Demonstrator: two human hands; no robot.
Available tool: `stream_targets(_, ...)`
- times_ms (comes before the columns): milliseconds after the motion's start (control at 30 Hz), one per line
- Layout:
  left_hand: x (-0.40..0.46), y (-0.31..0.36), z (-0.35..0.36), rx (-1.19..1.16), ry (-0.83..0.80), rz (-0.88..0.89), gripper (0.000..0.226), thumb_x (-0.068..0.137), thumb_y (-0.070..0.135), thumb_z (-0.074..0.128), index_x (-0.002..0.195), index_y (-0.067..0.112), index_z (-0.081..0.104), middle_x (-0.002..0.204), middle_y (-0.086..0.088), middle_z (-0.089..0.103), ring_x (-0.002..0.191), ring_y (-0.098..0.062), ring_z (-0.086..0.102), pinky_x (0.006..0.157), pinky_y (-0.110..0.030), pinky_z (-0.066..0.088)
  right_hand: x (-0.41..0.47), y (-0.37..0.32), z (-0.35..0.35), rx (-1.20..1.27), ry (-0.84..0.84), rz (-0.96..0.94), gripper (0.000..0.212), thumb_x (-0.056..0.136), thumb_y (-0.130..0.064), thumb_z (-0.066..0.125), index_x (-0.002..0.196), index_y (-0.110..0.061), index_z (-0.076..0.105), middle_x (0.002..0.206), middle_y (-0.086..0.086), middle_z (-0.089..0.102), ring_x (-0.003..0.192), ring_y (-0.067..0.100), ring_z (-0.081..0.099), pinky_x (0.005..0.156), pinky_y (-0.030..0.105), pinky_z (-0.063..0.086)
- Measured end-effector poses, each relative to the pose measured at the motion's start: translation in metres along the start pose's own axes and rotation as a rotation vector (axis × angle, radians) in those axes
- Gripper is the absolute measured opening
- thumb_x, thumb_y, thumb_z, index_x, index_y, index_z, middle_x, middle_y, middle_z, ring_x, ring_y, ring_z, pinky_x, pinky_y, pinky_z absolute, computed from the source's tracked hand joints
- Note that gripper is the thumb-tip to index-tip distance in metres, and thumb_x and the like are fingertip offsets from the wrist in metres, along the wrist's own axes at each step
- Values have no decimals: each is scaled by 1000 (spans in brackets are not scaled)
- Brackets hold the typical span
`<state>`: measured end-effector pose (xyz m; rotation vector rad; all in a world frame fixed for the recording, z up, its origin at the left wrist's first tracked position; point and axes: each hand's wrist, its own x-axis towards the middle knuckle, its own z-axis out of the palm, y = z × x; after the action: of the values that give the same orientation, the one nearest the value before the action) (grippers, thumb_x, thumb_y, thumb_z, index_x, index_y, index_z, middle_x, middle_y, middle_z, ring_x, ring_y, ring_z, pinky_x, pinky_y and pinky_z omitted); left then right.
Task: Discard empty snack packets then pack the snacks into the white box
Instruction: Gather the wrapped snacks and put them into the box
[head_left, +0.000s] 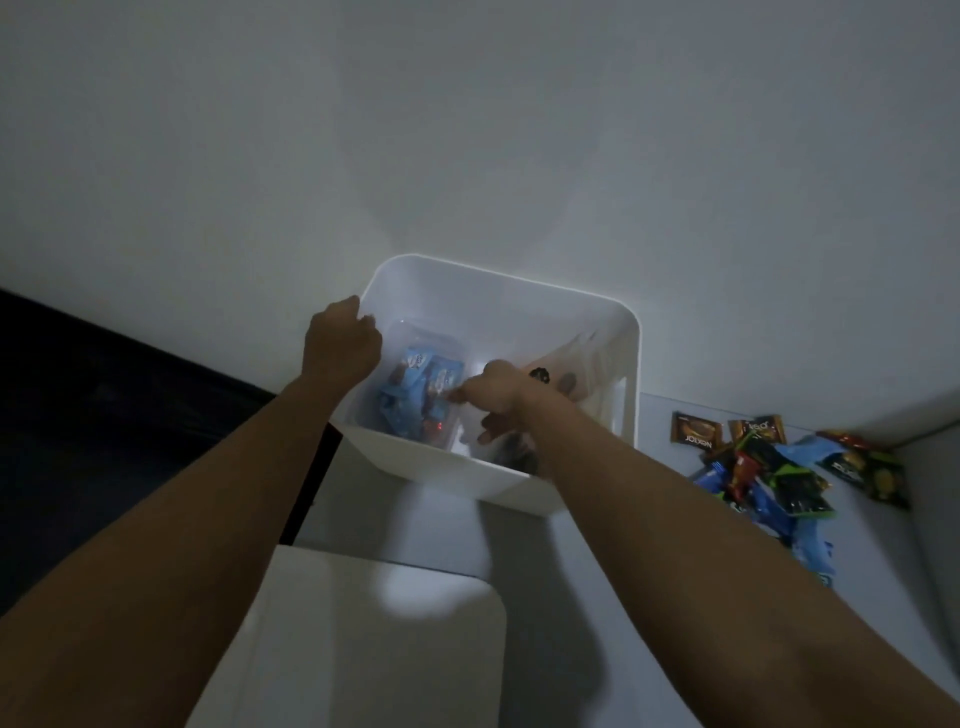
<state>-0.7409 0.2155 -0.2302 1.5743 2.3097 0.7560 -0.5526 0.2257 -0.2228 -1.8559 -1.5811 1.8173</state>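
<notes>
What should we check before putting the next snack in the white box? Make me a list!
1. White box held steady: ok, the left hand grips its left rim.
2. Right hand free for the next snack: not ok, it is inside the box, pinching a blue packet.
3. Snacks left to pack: ok, a snack pile lies on the table, right of the box.
4. Room left in the box: ok, bare wall shows above the packets.
5. Empty packets all thrown away: cannot tell, the pile is too dim and jumbled.
</notes>
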Motion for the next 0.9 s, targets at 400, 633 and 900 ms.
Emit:
stream_targets(400,-79,171,33,-251,-40,458,42,84,22,60,123,6,60,117,-12,67,107,-26,62,101,-35,45,-127,74,-174,21,178,-148,27,90,-23,67,108,-3,65,104,13,70,93,28,71,72,44,61)
stream_targets(633,-169,258,100,-334,-256,606,34,83,19,61,116,10,65,90,-2,73,79,-20,67,81,-33,54,-156,188,-233,-78,274,44,24,90,-17,66,106,1,66,99,16,70,86,29,70,65,40,61)
stream_targets(900,-244,242,206,144,-737,570,87,68,44,76,142,19,36,130,-9,46,114,-26,49,94,-39,46,-153,302,-231,-510,209,150,67,76,-21,79,133,-14,47,127,13,54,96,25,57,68,32,54)
